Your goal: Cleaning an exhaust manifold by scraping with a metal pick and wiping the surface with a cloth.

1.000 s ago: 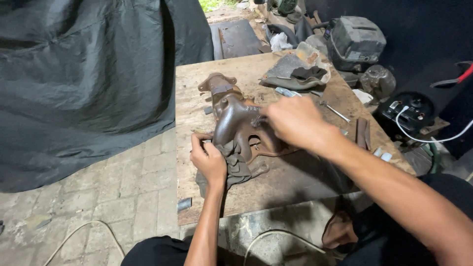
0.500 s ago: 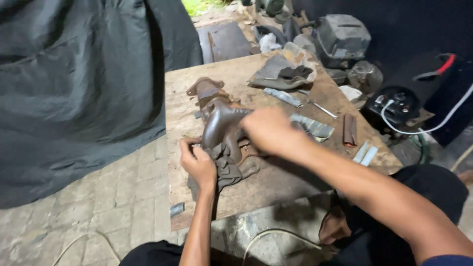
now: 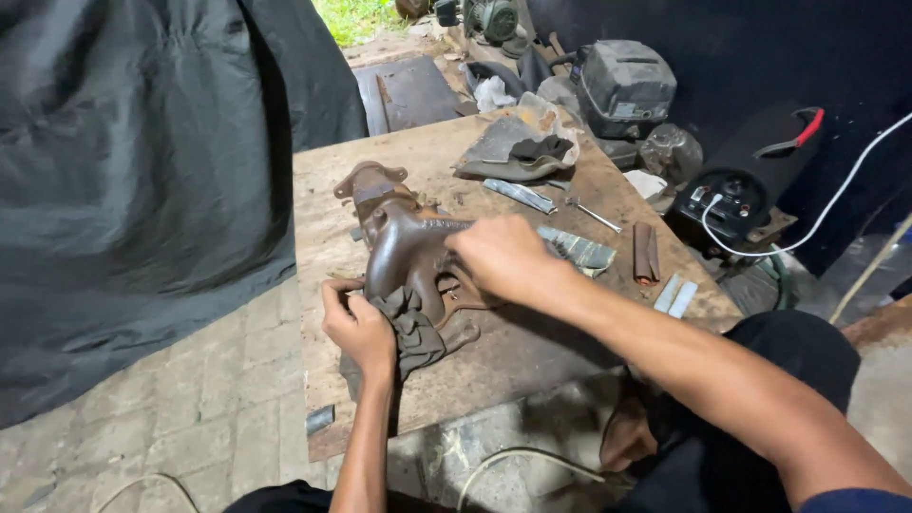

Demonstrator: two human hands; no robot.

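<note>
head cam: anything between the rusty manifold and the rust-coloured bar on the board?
Yes. In the head view a flat grey metal strip lies on the board between the manifold and the bar, next to the right hand.

Light is dim overall, strongest on the desk (image 3: 494, 351) at the centre, as if thrown from near the camera. A patch of grass (image 3: 361, 14) at 12 o'clock is bright and washed out. The tarp (image 3: 123, 190) from 8 to 11 o'clock takes only a faint sheen on its folds; the area at 2 o'clock sinks into near black. The hands (image 3: 356, 328) cast soft shadows on the wood. The right forearm (image 3: 722, 389) at 4 o'clock is slightly soft. Straight edges bow a little toward the corners.
</note>
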